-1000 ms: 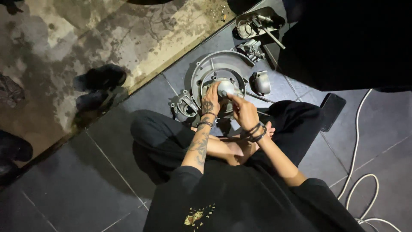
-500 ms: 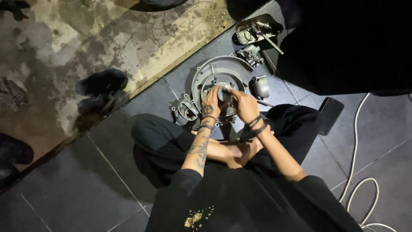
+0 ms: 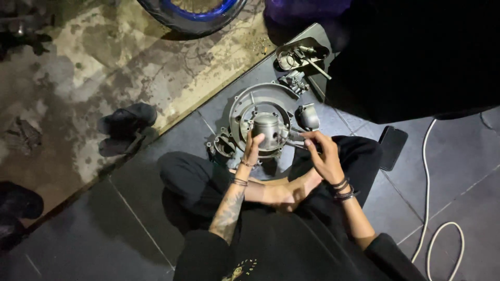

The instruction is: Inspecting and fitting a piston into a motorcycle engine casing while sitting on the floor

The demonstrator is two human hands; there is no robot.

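Left hand (image 3: 253, 148) gripping dull metal cylinder (image 3: 267, 130), right hand (image 3: 324, 156) pinching its rod, round grey casing (image 3: 245, 106) beneath.

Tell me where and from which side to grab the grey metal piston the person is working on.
Grip the piston around its smooth round side wall, coming from the person's left, where the left hand already cups it. Its domed crown faces up toward the camera, and the right hand works at its right side, where a rod-like part sticks out, so that side is crowded. This is a judgement from one view.
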